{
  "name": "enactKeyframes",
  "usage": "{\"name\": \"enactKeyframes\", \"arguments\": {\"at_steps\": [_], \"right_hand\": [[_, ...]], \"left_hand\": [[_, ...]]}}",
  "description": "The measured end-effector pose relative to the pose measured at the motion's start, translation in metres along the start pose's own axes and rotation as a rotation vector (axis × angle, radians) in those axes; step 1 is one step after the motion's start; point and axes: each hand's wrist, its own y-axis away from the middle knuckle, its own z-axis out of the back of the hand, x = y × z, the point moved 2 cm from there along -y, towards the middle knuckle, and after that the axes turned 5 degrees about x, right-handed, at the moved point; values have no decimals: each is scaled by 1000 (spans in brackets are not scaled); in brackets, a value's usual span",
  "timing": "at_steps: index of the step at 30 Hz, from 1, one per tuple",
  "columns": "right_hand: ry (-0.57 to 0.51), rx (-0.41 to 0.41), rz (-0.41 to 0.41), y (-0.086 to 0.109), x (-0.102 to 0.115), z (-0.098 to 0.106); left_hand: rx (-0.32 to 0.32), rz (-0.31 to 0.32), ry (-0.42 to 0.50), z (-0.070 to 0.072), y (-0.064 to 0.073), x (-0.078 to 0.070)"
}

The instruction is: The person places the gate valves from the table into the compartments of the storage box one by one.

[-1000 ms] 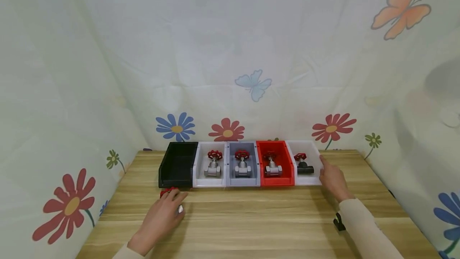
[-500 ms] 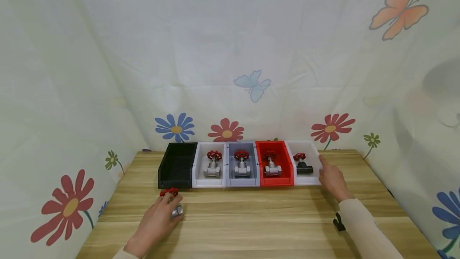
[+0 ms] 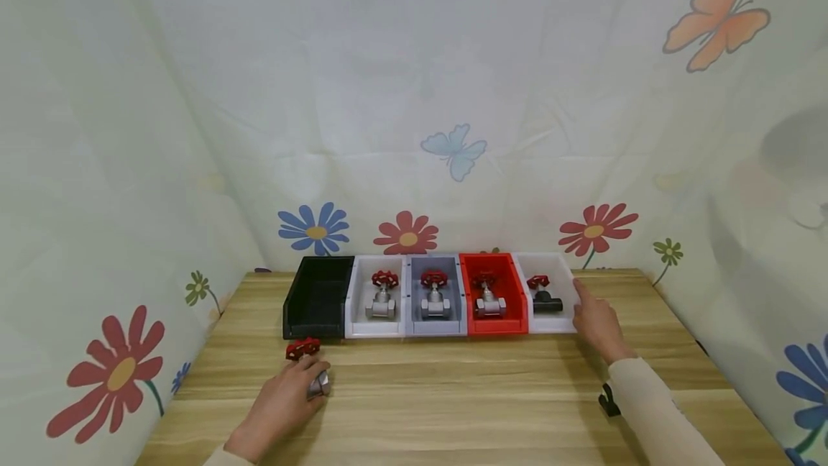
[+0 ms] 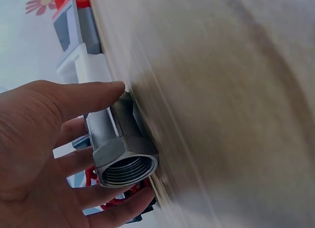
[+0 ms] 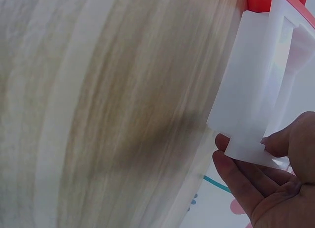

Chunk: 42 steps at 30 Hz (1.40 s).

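Note:
In the head view my left hand (image 3: pixel 281 400) holds a metal gate valve (image 3: pixel 319 385) just in front of the black bin (image 3: pixel 317 329). Its red handwheel (image 3: pixel 302 349) points away from me. Seen from the left wrist, the thumb lies along one side of the valve body (image 4: pixel 108 132) and the fingers bend round the other; the threaded opening faces the camera. My right hand (image 3: pixel 598 323) grips the side wall of the right-end white bin (image 3: pixel 558 275). In the right wrist view, the thumb is inside that bin's wall (image 5: pixel 246 80) and the fingers are outside.
Similar metal valves sit in another white bin (image 3: pixel 382 331), a grey bin (image 3: pixel 436 331) and a red bin (image 3: pixel 498 329). A black valve with a red handle (image 3: pixel 547 303) lies in the right-end bin. The row stands on a wood-grain table (image 3: pixel 453 401) before a printed curtain (image 3: pixel 362 92).
My left hand has drawn back slightly towards me over the valve, so more of the handwheel and metal body shows. The right hand keeps its grip on the white bin.

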Motion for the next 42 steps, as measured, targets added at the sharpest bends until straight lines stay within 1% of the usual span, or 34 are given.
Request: {"name": "enactKeyframes", "arguments": {"at_steps": [5,8,11,16,25,33,42], "right_hand": [[0,-7,-4,0,0,0],[3,-18,-1,-1,1,-1],[4,-19,4,0,1,-1],[-2,-2,-7,0,0,-3],[-6,-38,7,0,-2,-3],[-9,-54,15,0,-2,-2],[-15,-51,21,2,-3,-3]], "left_hand": [[30,16,19,-1,-2,0],[58,37,44,-3,-3,0],[68,44,61,-6,-3,1],[47,24,57,-9,-5,3],[21,-9,39,-8,-9,3],[1,-6,34,-6,-12,2],[-28,-19,21,-2,-10,0]]}}
